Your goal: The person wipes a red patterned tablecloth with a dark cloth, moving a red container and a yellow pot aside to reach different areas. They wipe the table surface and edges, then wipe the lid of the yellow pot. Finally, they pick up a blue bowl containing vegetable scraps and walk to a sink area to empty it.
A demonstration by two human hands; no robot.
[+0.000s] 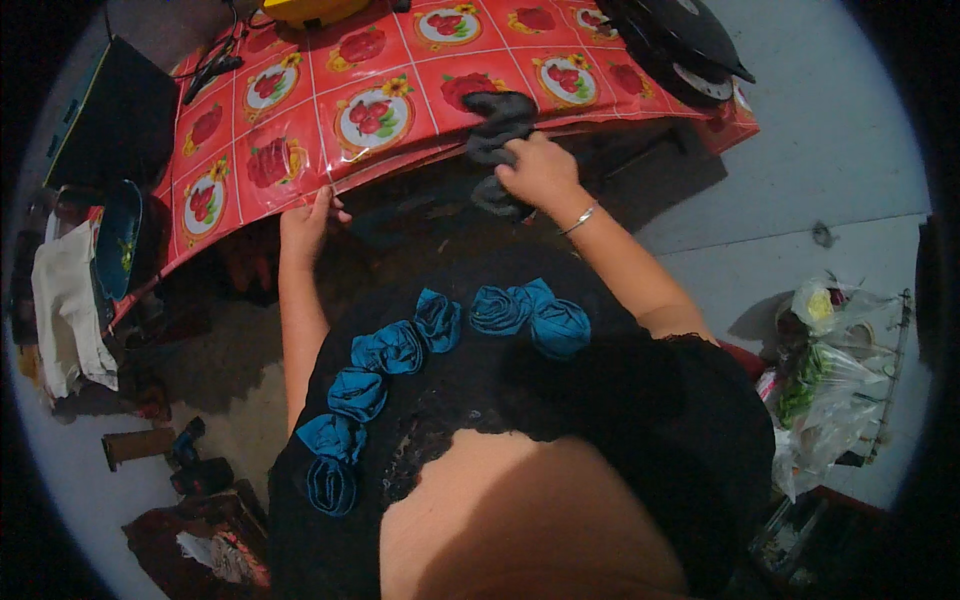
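Note:
A red plastic tablecloth (367, 124) with a fruit and flower print covers the table before me. My left hand (311, 214) pinches its front edge between thumb and fingers. Bunched in my right hand (544, 171) is a dark grey cloth (499, 124). The cloth's upper part lies on the tablecloth near the front edge, and its lower end hangs down past that edge. A bracelet circles my right wrist. The space under the table is dark, and little in it can be made out.
A black round appliance (682, 49) stands at the table's right end. At the back are a yellow object (315, 9) and a black cable (214, 67). Leftward sit a dark panel (112, 112), a blue-green tray (120, 240) and a pale cloth (67, 307). Plastic bags of vegetables (817, 382) hang right.

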